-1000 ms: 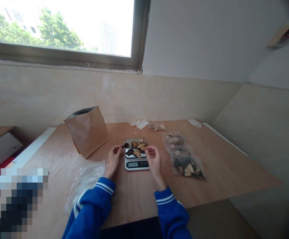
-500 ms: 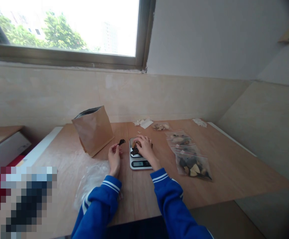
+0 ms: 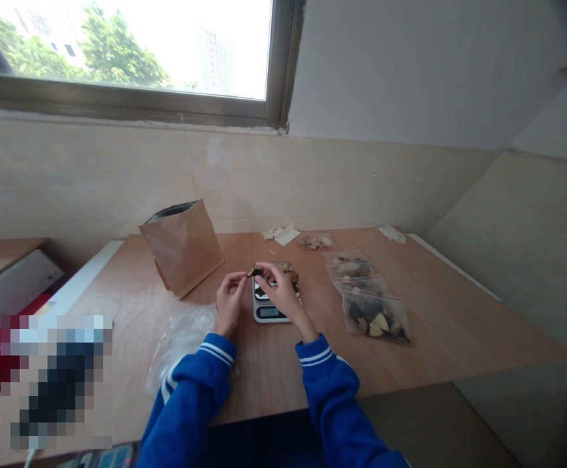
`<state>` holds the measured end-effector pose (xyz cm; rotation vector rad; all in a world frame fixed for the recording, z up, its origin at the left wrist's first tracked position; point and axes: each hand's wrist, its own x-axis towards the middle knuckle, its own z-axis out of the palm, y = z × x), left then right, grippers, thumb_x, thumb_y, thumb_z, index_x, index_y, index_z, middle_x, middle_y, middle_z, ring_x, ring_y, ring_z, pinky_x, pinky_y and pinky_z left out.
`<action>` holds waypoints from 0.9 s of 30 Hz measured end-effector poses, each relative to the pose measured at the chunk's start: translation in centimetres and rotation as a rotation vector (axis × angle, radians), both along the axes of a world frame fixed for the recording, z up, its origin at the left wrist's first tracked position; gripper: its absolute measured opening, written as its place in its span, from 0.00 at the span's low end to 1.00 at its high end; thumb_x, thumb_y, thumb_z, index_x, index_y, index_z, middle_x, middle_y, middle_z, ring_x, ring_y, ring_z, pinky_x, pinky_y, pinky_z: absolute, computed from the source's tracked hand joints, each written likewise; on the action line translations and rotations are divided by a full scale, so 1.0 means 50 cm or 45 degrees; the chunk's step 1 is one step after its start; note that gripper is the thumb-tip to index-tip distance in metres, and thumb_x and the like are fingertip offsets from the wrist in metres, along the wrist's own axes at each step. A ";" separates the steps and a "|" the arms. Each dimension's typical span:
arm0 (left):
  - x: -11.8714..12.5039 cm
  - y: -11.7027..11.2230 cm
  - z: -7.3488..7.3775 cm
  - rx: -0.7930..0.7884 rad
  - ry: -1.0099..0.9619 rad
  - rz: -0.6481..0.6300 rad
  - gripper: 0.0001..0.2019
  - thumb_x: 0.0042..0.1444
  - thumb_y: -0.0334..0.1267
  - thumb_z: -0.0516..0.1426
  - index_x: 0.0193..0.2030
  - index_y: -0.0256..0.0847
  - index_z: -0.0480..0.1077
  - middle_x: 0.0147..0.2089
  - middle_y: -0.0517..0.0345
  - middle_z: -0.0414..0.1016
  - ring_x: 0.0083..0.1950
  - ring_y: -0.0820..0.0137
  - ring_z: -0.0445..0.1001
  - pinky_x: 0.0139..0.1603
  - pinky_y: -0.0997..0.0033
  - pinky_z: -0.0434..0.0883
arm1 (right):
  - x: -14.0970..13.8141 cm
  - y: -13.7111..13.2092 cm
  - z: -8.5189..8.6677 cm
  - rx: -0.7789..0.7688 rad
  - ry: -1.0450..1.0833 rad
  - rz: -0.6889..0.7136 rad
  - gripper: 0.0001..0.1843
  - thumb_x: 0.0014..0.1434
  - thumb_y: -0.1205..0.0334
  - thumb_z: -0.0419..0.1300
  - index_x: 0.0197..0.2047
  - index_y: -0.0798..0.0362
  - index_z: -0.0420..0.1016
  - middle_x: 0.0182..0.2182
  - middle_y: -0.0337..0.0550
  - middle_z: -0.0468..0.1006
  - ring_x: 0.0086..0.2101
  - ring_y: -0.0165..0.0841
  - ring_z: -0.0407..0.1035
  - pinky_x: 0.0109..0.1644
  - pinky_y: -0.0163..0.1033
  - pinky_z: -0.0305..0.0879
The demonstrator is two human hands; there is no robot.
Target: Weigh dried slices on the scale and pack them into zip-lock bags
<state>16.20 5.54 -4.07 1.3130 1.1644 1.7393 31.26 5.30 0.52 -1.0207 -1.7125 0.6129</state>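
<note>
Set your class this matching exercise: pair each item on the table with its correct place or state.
Items:
1. Digital kitchen scale
2. Brown paper bag
3. Clear plastic sheet
4. Zip bag of dark and pale pieces

Places:
A. Right of the scale
B. Standing upright, left of the hands
C. Under the right hand
D. Lying by the left sleeve

Pairs: 1-C, 2-B, 3-D, 4-A

no text is legible: the digits on the digital kitchen scale's display [image 3: 270,312] are too small to read.
</note>
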 end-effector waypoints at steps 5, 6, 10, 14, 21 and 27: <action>0.002 -0.011 0.019 0.006 0.079 -0.076 0.13 0.55 0.47 0.62 0.40 0.40 0.77 0.41 0.52 0.79 0.43 0.65 0.75 0.48 0.66 0.70 | 0.007 -0.008 0.005 -0.011 0.025 0.007 0.10 0.63 0.57 0.58 0.41 0.50 0.79 0.41 0.44 0.81 0.42 0.36 0.74 0.46 0.39 0.69; 0.002 -0.012 0.021 0.009 0.093 -0.083 0.13 0.54 0.48 0.62 0.40 0.41 0.77 0.42 0.52 0.79 0.43 0.65 0.75 0.48 0.65 0.70 | 0.011 -0.010 0.004 -0.012 0.032 -0.013 0.10 0.62 0.56 0.58 0.41 0.50 0.79 0.40 0.44 0.82 0.41 0.36 0.75 0.45 0.39 0.69; 0.000 -0.015 0.023 -0.020 0.169 -0.075 0.14 0.56 0.49 0.60 0.40 0.41 0.77 0.42 0.52 0.79 0.42 0.65 0.75 0.47 0.66 0.70 | 0.049 -0.009 -0.013 0.014 0.085 -0.231 0.13 0.63 0.54 0.56 0.43 0.51 0.79 0.40 0.45 0.81 0.38 0.36 0.74 0.44 0.40 0.70; -0.006 -0.014 0.011 -0.039 0.185 -0.038 0.13 0.59 0.48 0.57 0.39 0.41 0.76 0.41 0.52 0.78 0.45 0.63 0.74 0.48 0.66 0.69 | 0.138 -0.003 -0.061 0.120 0.113 -0.692 0.16 0.64 0.53 0.54 0.43 0.53 0.77 0.41 0.50 0.79 0.37 0.36 0.71 0.42 0.41 0.69; -0.005 -0.014 0.000 -0.035 0.293 -0.088 0.10 0.60 0.41 0.54 0.37 0.41 0.75 0.39 0.54 0.77 0.42 0.65 0.74 0.44 0.68 0.68 | 0.273 -0.021 -0.142 0.165 -0.053 -1.009 0.16 0.62 0.53 0.54 0.41 0.55 0.77 0.40 0.53 0.73 0.38 0.39 0.68 0.41 0.45 0.68; -0.003 -0.015 0.001 -0.002 0.378 -0.083 0.09 0.58 0.37 0.53 0.35 0.41 0.75 0.37 0.55 0.76 0.40 0.66 0.73 0.42 0.68 0.67 | 0.257 -0.029 -0.143 0.091 -0.019 -0.884 0.16 0.63 0.52 0.54 0.41 0.55 0.77 0.40 0.52 0.77 0.37 0.38 0.70 0.42 0.45 0.68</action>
